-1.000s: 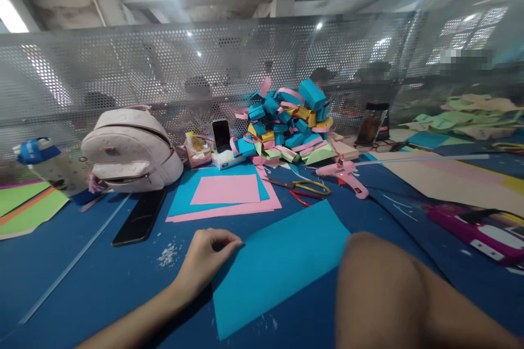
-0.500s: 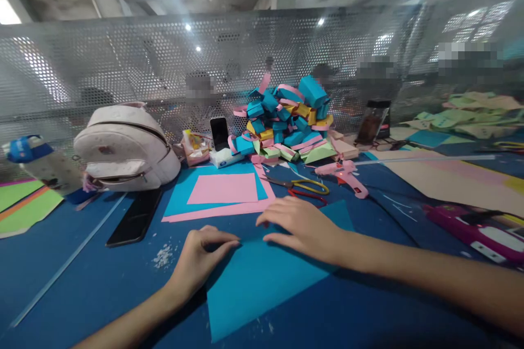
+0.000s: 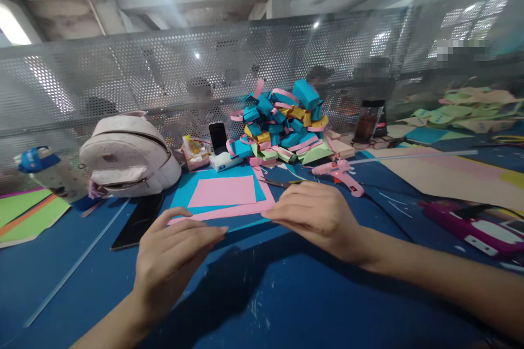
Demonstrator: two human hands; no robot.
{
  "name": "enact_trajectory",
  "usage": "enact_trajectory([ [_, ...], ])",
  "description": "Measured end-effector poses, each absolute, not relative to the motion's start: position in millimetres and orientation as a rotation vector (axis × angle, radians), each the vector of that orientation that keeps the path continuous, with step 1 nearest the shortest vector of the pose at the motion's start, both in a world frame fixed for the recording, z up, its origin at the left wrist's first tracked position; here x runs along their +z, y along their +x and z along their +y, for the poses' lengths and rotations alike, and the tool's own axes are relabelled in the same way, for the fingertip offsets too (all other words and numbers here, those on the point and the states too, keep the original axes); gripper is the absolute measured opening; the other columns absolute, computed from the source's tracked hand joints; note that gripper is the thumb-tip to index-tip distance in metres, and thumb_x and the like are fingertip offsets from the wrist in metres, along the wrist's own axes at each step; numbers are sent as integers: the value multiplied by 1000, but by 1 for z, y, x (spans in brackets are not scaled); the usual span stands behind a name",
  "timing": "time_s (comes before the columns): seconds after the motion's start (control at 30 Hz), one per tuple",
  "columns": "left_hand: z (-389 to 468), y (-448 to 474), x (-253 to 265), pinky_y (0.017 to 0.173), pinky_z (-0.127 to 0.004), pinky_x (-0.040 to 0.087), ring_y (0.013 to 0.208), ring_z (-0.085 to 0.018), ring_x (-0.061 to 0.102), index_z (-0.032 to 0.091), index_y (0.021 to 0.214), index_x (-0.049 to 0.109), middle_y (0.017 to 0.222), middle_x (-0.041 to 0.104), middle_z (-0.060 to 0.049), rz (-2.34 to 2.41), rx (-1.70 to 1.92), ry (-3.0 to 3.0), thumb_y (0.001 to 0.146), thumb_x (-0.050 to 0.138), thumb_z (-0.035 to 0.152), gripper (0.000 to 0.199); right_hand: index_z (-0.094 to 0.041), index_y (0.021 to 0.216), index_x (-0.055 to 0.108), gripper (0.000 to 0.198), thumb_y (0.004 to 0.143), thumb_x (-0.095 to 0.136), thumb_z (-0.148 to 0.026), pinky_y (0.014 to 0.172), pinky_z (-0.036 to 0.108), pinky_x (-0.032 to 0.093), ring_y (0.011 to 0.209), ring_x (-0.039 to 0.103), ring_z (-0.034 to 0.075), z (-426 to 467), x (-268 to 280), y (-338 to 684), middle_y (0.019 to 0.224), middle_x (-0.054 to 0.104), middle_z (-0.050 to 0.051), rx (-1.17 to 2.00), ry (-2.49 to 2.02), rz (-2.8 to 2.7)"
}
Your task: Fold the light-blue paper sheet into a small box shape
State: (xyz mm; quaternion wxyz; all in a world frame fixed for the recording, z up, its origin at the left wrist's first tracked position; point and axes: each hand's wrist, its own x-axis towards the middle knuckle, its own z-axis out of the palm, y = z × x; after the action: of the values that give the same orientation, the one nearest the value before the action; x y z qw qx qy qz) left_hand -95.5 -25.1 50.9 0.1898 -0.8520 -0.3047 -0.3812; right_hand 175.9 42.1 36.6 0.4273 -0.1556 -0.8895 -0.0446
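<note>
On the blue surface [image 3: 286,305], a sheet of blue paper [image 3: 249,224] is lifted at its near side, so only its thin edge shows as a pale line between the two hands. The left hand [image 3: 174,251] has its fingers stretched flat and close together, fingertips meeting the left end of that edge; its grip is narrow, pressing rather than wrapping. The right hand [image 3: 319,215] curls its fingers over the right part of the edge, knuckles up; whether the thumb pinches the sheet underneath cannot be told. A dark shadow lies on the surface below the raised paper.

Just beyond the edge lie flat sheets: a pink paper rectangle [image 3: 223,191] on a larger blue sheet, with more pink under it. Behind them rises a heap of folded paper boxes and strips [image 3: 284,125] in blue, pink, yellow and green. A pink glue gun [image 3: 339,174] lies right of the heap, near the right hand. To the left sit a rounded pale leather-look backpack [image 3: 129,155] and a glossy black phone [image 3: 139,219] lying flat. A perforated metal screen [image 3: 123,76] backs the surface.
</note>
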Motion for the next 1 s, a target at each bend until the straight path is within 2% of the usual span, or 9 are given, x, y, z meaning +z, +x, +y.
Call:
enact_trajectory([
  [0.23, -31, -99, 45, 83, -31, 47, 73, -13, 72, 20, 96, 69, 83, 76, 2, -874, -1000, -2354, 88, 64, 8, 16, -16, 97, 70, 12, 93, 59, -14, 71, 29, 43, 85, 64, 16, 29, 34, 175, 85, 74, 1, -541, -292, -2182],
  [0.33, -32, -103, 43, 88, -34, 46, 86, -18, 73, 18, 100, 69, 93, 77, 0, -789, -873, -2294, 88, 64, 8, 17, -15, 97, 69, 13, 93, 57, -12, 70, 31, 41, 86, 61, 18, 29, 31, 174, 88, 73, 2, -722, -232, -2176],
  [0.47, -38, -101, 22, 98, -41, 42, 96, -22, 71, 14, 99, 68, 106, 75, -4, -722, -732, -2297, 93, 55, 8, 15, -16, 83, 65, 14, 92, 56, -11, 66, 32, 35, 76, 54, 18, 29, 8, 169, 80, 68, 2, -761, -253, -2324],
  [0.57, -46, -96, -5, 98, -39, 44, 94, -19, 71, 14, 93, 65, 107, 74, -3, -852, -680, -2440, 99, 43, 9, 23, -17, 77, 58, 16, 93, 54, -15, 60, 32, 30, 70, 49, 17, 25, -13, 166, 75, 62, 1, -549, -329, -2599],
  [0.67, -53, -95, -24, 85, -39, 55, 90, -21, 73, 14, 95, 64, 103, 75, -4, -916, -593, -2535, 101, 38, 14, 27, -18, 87, 58, 8, 91, 60, -24, 64, 30, 34, 77, 51, 17, 22, -20, 167, 85, 61, 1, -73, -466, -2814],
  [0.77, -54, -99, -29, 70, -38, 60, 87, -23, 74, 15, 94, 63, 101, 76, -4, -945, -563, -2610, 100, 38, 16, 26, -20, 94, 59, 10, 92, 63, -29, 71, 27, 37, 85, 54, 16, 24, -17, 168, 92, 62, 0, 351, -552, -2848],
  [0.87, -52, -102, -26, 67, -35, 62, 89, -23, 74, 16, 93, 64, 102, 75, -4, -944, -558, -2658, 100, 40, 17, 25, -21, 95, 61, 11, 91, 65, -30, 72, 26, 37, 88, 55, 15, 28, -13, 167, 93, 62, -1, 535, -548, -2830],
  [1.0, -51, -106, -25, 72, -34, 63, 95, -24, 72, 16, 97, 67, 105, 75, -6, -904, -539, -2690, 100, 43, 22, 25, -22, 98, 64, 12, 88, 69, -25, 72, 24, 38, 89, 57, 14, 35, -14, 165, 93, 62, -2, 676, -534, -2813],
])
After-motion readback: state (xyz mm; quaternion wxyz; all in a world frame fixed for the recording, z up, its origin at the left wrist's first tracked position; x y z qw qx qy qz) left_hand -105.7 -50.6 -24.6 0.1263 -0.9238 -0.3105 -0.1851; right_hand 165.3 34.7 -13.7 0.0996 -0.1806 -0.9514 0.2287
